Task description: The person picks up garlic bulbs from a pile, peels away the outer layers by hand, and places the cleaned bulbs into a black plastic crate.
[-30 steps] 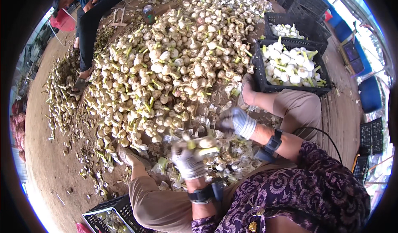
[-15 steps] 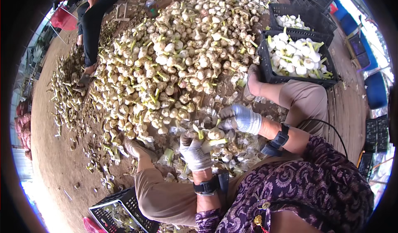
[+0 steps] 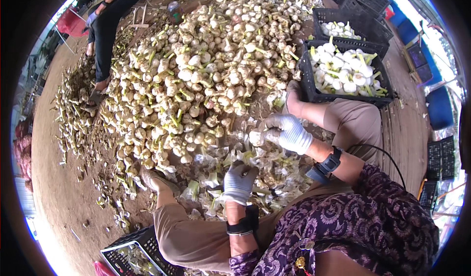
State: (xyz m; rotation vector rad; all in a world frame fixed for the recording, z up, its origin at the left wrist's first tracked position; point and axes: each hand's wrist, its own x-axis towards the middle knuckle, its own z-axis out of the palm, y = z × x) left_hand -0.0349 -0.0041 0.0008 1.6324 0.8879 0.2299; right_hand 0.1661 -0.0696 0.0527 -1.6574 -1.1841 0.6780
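Observation:
My right hand (image 3: 288,133), in a white and grey work glove, is closed with a pale garlic bulb (image 3: 255,138) at its fingertips. The bulb is held just past the near edge of the big garlic heap (image 3: 196,75). Lower and to the left, my left hand (image 3: 239,184), gloved alike, has its fingers curled together; whatever is in them is hidden. Beneath both hands lies a litter of papery skins and cut stems (image 3: 279,178) between my legs.
A black crate (image 3: 306,75) of clean white garlic stands at the right, with another crate (image 3: 319,18) behind. Another low crate (image 3: 105,250) sits at the lower left. At the far left a co-worker's leg (image 3: 103,45) borders the heap, near a jar (image 3: 174,12).
My hands were close together at a bulb with a green stem; now they are apart. The right has moved up with a bulb, the left slightly down and right.

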